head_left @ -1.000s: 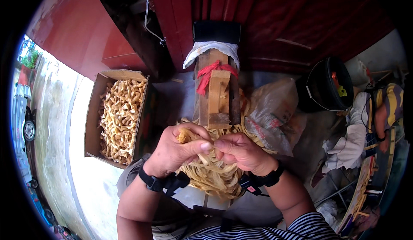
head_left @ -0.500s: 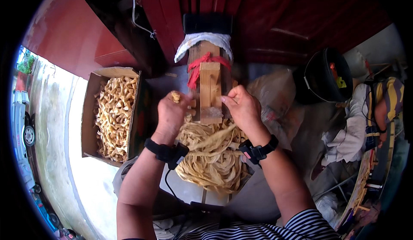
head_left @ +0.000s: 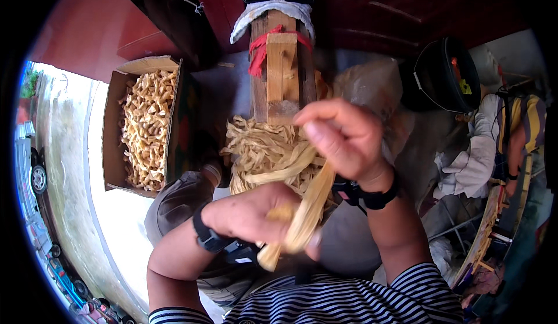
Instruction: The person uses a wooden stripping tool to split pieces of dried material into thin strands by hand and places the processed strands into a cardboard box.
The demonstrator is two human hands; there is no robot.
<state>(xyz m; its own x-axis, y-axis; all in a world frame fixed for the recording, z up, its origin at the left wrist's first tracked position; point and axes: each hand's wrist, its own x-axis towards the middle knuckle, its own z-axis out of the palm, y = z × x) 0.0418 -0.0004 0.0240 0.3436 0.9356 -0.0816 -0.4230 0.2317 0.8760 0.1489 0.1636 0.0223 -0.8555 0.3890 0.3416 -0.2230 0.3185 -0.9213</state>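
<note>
My left hand (head_left: 253, 213), low in the middle, is closed on a long pale-yellow dried strip (head_left: 308, 208), with a yellowish wad at its fingers, blurred by motion. Higher and to the right, my right hand (head_left: 343, 144) pinches the strip's upper end, which runs diagonally between both hands. Behind them lies a loose pile of similar strips (head_left: 261, 149), below a wooden stand with an upright block (head_left: 282, 68), a red cloth tie (head_left: 258, 54) and a white cloth (head_left: 267, 10) over its top.
A cardboard box (head_left: 111, 126) full of small knotted pale pieces stands left. A black bucket (head_left: 436, 80) and a plastic bag (head_left: 372, 86) are right. Another person's arm (head_left: 514, 144) is at far right. Red doors (head_left: 360, 10) stand behind; parked vehicles (head_left: 38, 184) line the left.
Both hands have left the wooden block and come nearer my body, the left lower than the right, with a long strip now stretched diagonally between them. The view has shifted.
</note>
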